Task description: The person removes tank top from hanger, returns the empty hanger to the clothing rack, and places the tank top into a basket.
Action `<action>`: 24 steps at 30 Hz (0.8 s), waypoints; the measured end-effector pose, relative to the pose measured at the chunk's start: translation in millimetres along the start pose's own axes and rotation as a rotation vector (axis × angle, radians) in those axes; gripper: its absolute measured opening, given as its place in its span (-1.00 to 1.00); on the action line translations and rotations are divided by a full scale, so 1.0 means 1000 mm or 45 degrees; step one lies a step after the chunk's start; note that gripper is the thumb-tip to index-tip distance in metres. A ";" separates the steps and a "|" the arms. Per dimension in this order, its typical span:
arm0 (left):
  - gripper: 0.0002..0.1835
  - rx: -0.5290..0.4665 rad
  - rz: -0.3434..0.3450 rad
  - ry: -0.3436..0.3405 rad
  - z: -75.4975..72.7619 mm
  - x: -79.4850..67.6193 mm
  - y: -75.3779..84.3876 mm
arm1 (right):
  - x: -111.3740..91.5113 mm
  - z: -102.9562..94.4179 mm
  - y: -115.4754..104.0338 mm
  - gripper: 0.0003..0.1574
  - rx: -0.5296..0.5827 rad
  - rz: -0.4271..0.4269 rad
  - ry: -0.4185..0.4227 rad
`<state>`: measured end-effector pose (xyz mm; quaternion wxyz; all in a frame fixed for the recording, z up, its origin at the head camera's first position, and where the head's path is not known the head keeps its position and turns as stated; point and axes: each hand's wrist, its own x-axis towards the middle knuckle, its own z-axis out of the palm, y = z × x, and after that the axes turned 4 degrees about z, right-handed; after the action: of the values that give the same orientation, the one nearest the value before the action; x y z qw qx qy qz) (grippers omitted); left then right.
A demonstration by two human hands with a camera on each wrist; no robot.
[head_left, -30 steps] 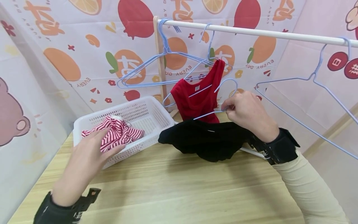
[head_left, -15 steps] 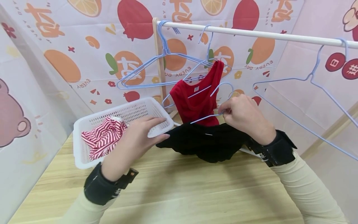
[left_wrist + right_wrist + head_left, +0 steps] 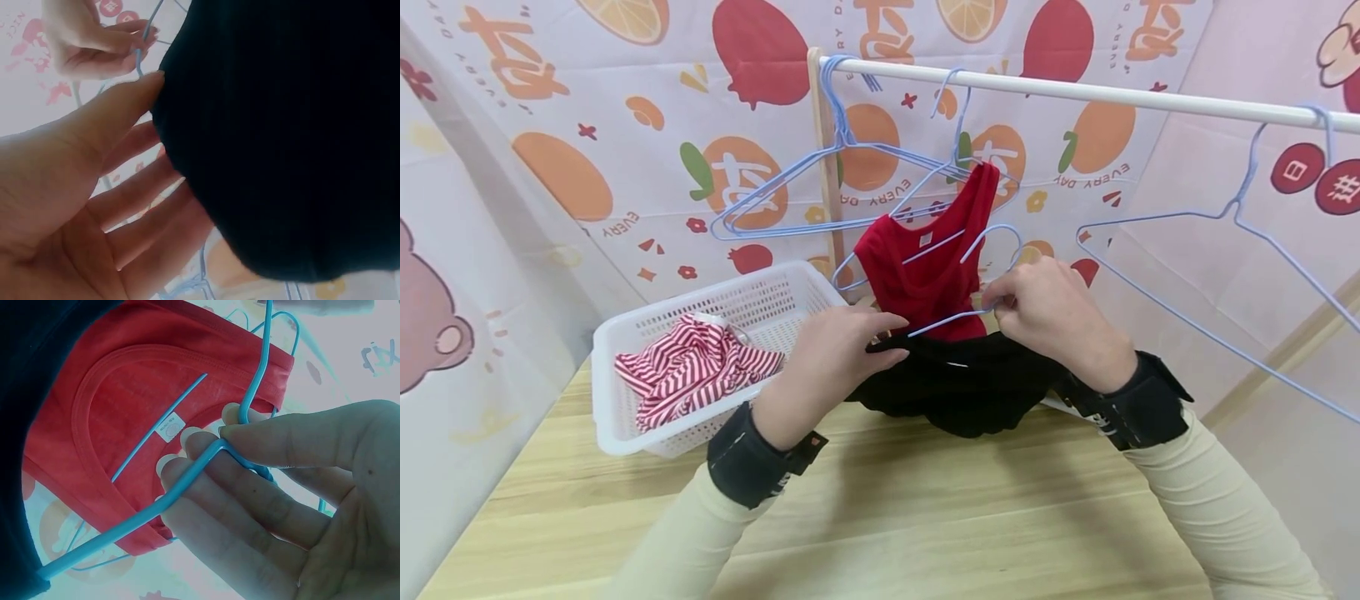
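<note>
My right hand [image 3: 1056, 317] pinches a blue wire hanger [image 3: 128, 528] just below its hook, between thumb and fingers. A black garment [image 3: 958, 396] hangs from that hanger over the table, its neckline toward me with a small white tag. At the garment's left shoulder is my left hand [image 3: 827, 354], thumb and fingers spread apart around the edge. In the left wrist view the thumb tip meets the black cloth's [image 3: 281, 137] edge, while the fairly straight fingers reach behind it. Behind the black garment, a red tank top [image 3: 917, 283] hangs on another blue hanger.
A white rail [image 3: 1075, 93] crosses above, with several bare blue hangers [image 3: 844, 129] bunched at its left end and a bare hanger [image 3: 1236, 202] at right. On the wooden table [image 3: 925, 517], a white basket [image 3: 597, 392] holds a red-and-white striped garment [image 3: 692, 371].
My left hand has moved right, from over the striped garment in the basket to the black garment's left shoulder. The right hand keeps its grip on the hanger, shifting slightly left and down.
</note>
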<state>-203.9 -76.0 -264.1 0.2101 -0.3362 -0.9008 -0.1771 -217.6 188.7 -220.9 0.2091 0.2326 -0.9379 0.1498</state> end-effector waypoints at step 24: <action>-0.83 0.043 0.044 0.065 0.006 -0.007 -0.002 | 0.002 -0.001 0.001 -0.61 0.062 -0.016 -0.019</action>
<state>-202.0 -77.8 -272.9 0.2417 -0.3434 -0.8921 -0.1668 -219.4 189.5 -219.3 0.1973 0.2446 -0.9341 0.1695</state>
